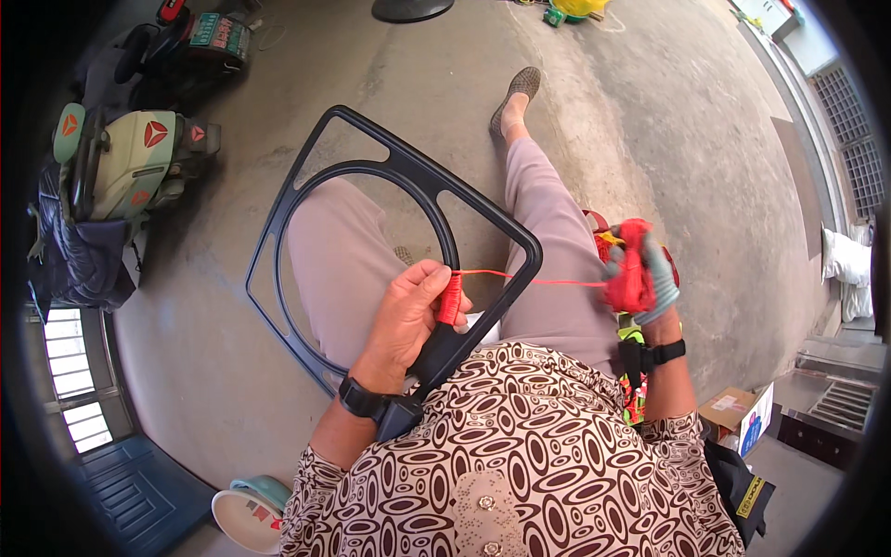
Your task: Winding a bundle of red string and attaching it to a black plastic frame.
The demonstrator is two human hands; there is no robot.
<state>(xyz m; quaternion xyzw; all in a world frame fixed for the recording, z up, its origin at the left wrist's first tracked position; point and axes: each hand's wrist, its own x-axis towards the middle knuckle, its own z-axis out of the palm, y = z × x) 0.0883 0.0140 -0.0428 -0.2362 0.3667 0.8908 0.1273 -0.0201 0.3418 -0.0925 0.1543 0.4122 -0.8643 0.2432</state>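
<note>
My left hand (pixel 401 314) grips a black plastic frame (pixel 408 170), a round ring set inside an angular outer rim, tilted over my lap. Its thumb and fingers pinch the ring where red cord is wound in tight coils (pixel 450 299). From those coils a thin red strand (pixel 557 281) runs straight to the right. There my right hand (pixel 663 286), in a grey glove, is closed around a bundle of red cord (pixel 633 269), blurred by motion. The bundle is beside my right thigh, apart from the frame.
A red and yellow bag (pixel 608 243) lies partly hidden behind my right hand. Scooters (pixel 135 153) stand at the left, with a basin (pixel 249 518) at lower left. An open cardboard box (pixel 727 407) sits at lower right. White sacks (pixel 845 258) lie along the right wall.
</note>
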